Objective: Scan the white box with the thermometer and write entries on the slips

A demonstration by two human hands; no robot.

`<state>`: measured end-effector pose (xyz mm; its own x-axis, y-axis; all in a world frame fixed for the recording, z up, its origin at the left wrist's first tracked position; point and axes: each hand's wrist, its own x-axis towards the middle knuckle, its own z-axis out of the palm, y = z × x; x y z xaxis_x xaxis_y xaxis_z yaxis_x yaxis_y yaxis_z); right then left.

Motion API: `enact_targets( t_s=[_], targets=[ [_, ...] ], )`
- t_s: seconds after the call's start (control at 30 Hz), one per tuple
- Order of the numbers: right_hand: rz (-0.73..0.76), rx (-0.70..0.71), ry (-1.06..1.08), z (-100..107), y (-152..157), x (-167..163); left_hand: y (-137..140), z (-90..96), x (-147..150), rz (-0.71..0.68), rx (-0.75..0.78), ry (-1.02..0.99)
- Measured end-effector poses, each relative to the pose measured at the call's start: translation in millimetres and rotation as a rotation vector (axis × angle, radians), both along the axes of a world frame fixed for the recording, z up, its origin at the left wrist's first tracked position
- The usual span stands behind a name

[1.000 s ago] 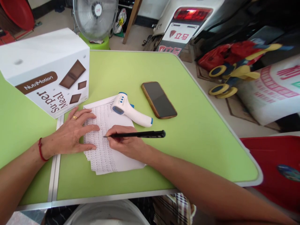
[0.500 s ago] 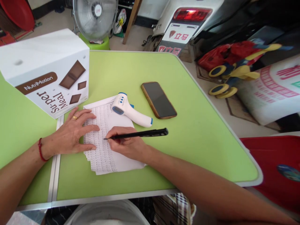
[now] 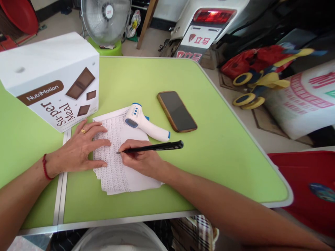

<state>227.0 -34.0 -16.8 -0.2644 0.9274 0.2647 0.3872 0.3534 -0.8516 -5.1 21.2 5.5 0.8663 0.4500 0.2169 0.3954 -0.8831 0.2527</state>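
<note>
My right hand (image 3: 141, 158) grips a black pen (image 3: 157, 146), its tip on a stack of white paper sheets (image 3: 141, 177) covered in rows of small handwriting at the left part. With fingers spread, my left hand (image 3: 87, 148) lies across the left edge of the sheets and holds them flat. A white and blue infrared thermometer (image 3: 148, 125) rests on the upper part of the paper. To its right, a smartphone (image 3: 177, 111) in a brown-edged case lies screen up and dark on the table.
The green folding table (image 3: 220, 160) has a metal seam at left. A white NutriMotion box (image 3: 52, 69) stands beyond my left hand. Behind the table are a fan (image 3: 106, 21) and a scooter's rear (image 3: 206, 31). A red chair (image 3: 300, 181) is at the right.
The pen's back end has swung slightly left and up, and its tip has shifted a little on the paper. My left hand stays in place.
</note>
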Motion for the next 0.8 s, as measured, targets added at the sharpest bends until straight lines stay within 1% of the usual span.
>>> enact_targets(
  t_s=[0.17, 0.27, 0.37, 0.57, 0.8],
  targets=[
    [-0.002, 0.015, 0.039, -0.6, 0.9, 0.1, 0.3, -0.4, -0.4, 0.006, -0.002, 0.003],
    [-0.021, 0.044, 0.003, -0.5, 1.6, 0.7, 0.2, -0.4, -0.2, 0.004, -0.002, 0.003],
    [0.003, 0.058, -0.040, 0.4, 1.8, 1.5, 0.3, -0.4, 0.1, 0.003, -0.002, 0.003],
    [0.067, 0.112, -0.059, 2.1, 1.7, 2.8, 0.7, -0.4, -0.2, -0.013, 0.019, -0.016],
    [0.063, 0.179, -0.068, 2.2, 2.2, 1.6, 0.5, -1.5, -0.1, -0.012, 0.023, -0.015]
  ],
)
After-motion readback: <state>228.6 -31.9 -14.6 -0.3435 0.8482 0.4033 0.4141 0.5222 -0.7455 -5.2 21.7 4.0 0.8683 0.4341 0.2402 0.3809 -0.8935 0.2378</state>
